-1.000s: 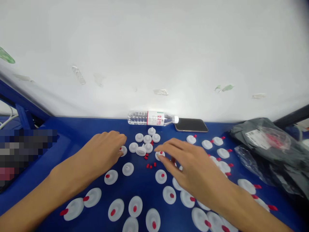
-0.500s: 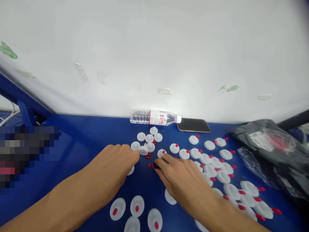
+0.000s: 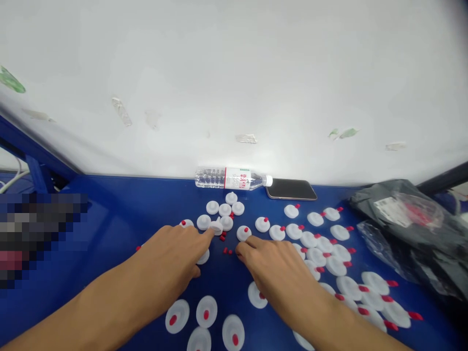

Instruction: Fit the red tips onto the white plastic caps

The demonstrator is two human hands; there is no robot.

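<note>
My left hand (image 3: pixel 171 253) is left of centre, thumb apart from its stretched index finger. The fingertip touches a tilted white round plastic cap (image 3: pixel 217 227) with a short stem. More plain white caps (image 3: pixel 225 210) sit just beyond, close together. Several loose small red tips (image 3: pixel 223 237) lie between the hands on the blue table (image 3: pixel 120 209). Low over the table, my right hand (image 3: pixel 270 258) has its fingers curled together; anything in them is hidden. Beside it lies a white cap with a red tip (image 3: pixel 243 233). Another such cap (image 3: pixel 258 295) is partly under the right wrist.
Many white caps with red tips (image 3: pixel 317 256) spread across the right side; several others (image 3: pixel 206 312) lie at the front. A clear water bottle (image 3: pixel 237 179) lies along the wall beside a phone (image 3: pixel 290 189). Grey plastic bags (image 3: pixel 398 219) fill the right edge.
My left hand has opened from a fist, its index finger now reaching to the tilted cap. The right fingers have drawn closer together and the dark thing near their tips no longer shows.
</note>
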